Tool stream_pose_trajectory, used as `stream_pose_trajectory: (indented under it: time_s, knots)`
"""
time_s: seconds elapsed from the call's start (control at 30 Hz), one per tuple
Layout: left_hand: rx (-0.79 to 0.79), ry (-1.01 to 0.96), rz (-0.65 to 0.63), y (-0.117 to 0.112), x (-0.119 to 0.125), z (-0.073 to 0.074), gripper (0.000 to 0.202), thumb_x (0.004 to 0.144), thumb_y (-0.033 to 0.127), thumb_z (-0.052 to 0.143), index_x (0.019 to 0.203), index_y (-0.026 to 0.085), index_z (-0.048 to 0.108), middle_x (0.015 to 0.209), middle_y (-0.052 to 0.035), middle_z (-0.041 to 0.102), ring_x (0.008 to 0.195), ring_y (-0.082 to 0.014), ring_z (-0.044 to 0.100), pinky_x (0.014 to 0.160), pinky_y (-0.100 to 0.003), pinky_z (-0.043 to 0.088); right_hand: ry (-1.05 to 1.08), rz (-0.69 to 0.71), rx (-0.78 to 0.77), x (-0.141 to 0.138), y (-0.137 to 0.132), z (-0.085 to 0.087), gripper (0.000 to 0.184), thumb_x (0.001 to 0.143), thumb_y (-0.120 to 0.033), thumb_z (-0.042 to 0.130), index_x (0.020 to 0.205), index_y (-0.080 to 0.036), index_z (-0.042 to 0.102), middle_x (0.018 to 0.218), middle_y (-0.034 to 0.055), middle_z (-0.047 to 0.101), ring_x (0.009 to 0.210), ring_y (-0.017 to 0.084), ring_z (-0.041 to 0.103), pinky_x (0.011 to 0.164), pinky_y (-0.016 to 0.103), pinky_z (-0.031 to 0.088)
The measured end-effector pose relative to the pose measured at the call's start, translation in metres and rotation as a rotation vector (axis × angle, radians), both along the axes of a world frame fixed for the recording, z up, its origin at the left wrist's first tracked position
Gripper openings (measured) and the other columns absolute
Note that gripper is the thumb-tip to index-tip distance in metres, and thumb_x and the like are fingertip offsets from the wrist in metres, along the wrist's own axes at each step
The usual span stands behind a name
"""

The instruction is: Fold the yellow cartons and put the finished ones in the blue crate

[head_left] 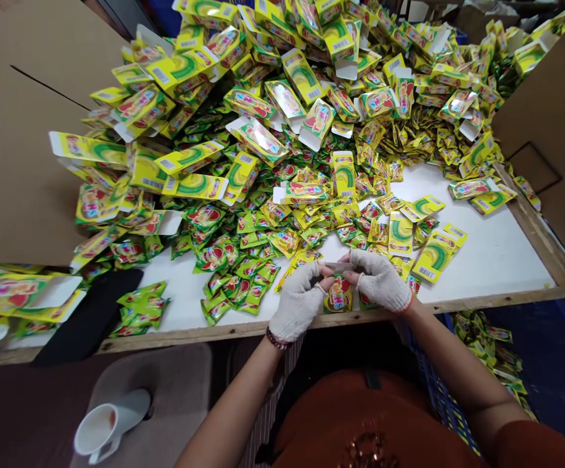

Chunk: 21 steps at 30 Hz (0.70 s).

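Both my hands wear white knitted gloves with bare fingertips. Between them, at the table's front edge, is a small green and yellow candy box with its end toward the far side. My left hand pinches the box's upper left corner, thumb in front. My right hand grips the upper right corner at the end flap. Whether that flap is fully closed cannot be made out. Just beyond my hands lie small wrapped candies and a yellow box.
Candy boxes pile up at the back, with green candy packets before them. Cardboard stands on the left and another sheet on the right. A white mug rests on a stool; a blue crate sits below right.
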<state>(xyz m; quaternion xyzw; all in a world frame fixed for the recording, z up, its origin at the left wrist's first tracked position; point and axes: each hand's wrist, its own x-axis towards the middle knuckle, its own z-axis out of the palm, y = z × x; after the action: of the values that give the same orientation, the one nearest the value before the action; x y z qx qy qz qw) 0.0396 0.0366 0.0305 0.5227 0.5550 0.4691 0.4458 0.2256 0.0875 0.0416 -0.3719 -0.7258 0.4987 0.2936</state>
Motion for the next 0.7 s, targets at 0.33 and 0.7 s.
stream_pose_trajectory:
  time_s: [0.33,0.7]
  knots:
    - [-0.063,-0.148,0.09,-0.013,0.004,-0.009,0.043,0.072,0.034,0.077,0.107,0.017,0.057,0.098,-0.0071,0.071,0.09,-0.0207,0.071,0.084,-0.035,0.057,-0.043,-0.058,0.082,-0.005,-0.004,-0.003,0.016,0.088,-0.024,0.056,0.099,-0.017,0.066,0.081,0.0004,0.065,0.072,0.014,0.058,0.07,0.026,0.046]
    - [0.055,0.149,-0.014,-0.009,-0.01,-0.004,0.023,0.078,0.033,0.068,0.098,0.02,0.07,0.098,-0.0056,0.075,0.093,-0.0215,0.069,0.09,-0.037,0.054,-0.13,0.072,0.232,-0.002,-0.008,0.008,0.017,0.092,-0.026,0.055,0.096,-0.019,0.07,0.081,0.0023,0.067,0.074,0.015,0.059,0.069,0.026,0.044]
